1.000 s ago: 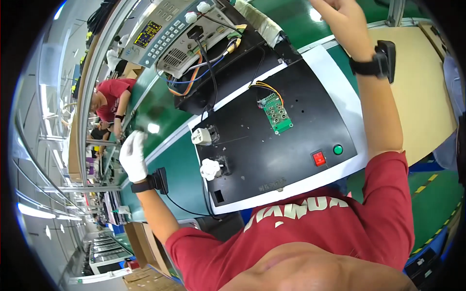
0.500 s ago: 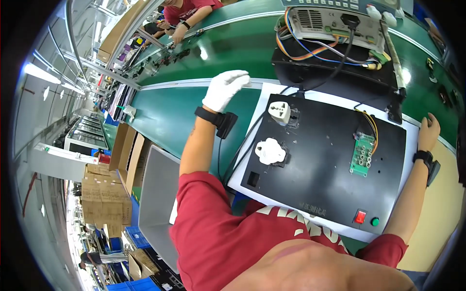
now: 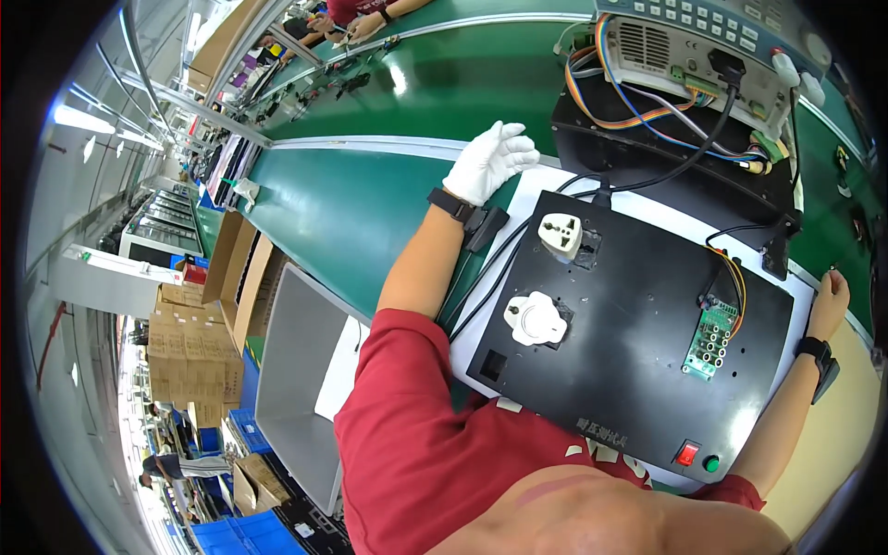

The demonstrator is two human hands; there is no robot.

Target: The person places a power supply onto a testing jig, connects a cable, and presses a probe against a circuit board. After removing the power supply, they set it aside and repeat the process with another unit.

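green conveyor belting (image 3: 388,203) is stretching away ahead of me, and off to the far left of my left hand cardboard boxes (image 3: 190,347) are standing stacked on the floor, with a grey tray (image 3: 296,379) sitting nearer, just beside my left elbow. my left hand (image 3: 487,162), in a white glove, is hovering over the belt's near edge with fingers loosely spread, gripping nothing; i am judging it is resting there simply because the belt is within easy reach. just right of that hand the black test fixture (image 3: 629,324) is lying flat in front of me, probably so both sockets face up. one white adapter (image 3: 561,235) is sitting plugged in close below my glove, another white adapter (image 3: 534,319) nearer my chest. a small green circuit board (image 3: 710,338) is lying further right. my bare right hand (image 3: 828,298) is curling at the fixture's far right edge; i cannot tell whether it is gripping anything.
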